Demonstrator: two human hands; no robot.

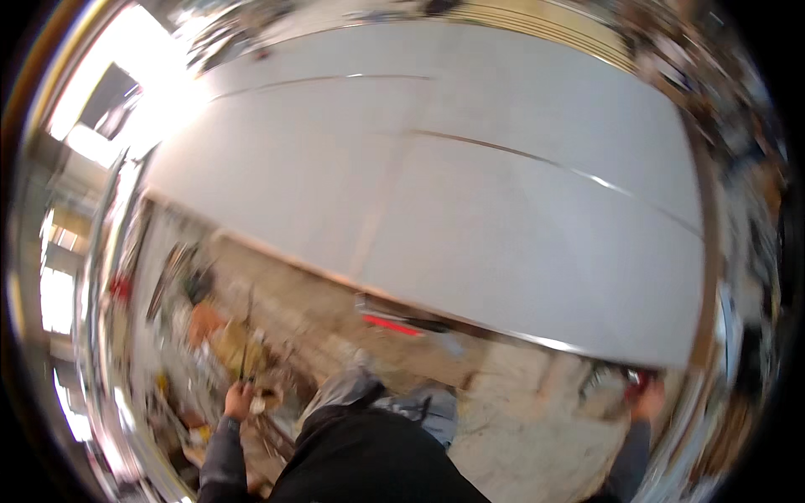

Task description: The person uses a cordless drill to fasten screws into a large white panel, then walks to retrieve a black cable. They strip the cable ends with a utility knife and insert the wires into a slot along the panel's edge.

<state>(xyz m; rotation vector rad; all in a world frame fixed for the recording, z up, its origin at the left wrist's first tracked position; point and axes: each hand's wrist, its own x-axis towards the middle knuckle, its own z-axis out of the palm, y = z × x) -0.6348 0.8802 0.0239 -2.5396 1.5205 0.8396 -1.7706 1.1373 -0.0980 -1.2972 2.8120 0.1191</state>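
Observation:
A large table-like surface of pale grey panels (537,243) fills the middle, with thin seams between the panels. To the left of my legs, my left hand (239,402) is closed round a thin, dark, rod-like thing (246,356) that points upward; blur hides its kind. My right hand (648,402) is closed by the near right corner of the panels, at a blurred red thing (638,382). A grey-green, partly shiny shape (597,382) lies just left of it; I cannot tell whether they are joined.
Below the panels' near edge sits a bright red strip (392,325) with grey and dark parts. Cluttered orange and yellow items (231,339) cover the floor at left. Long yellowish boards (545,25) lie beyond the far edge. Blurred clutter (746,201) lines the right side.

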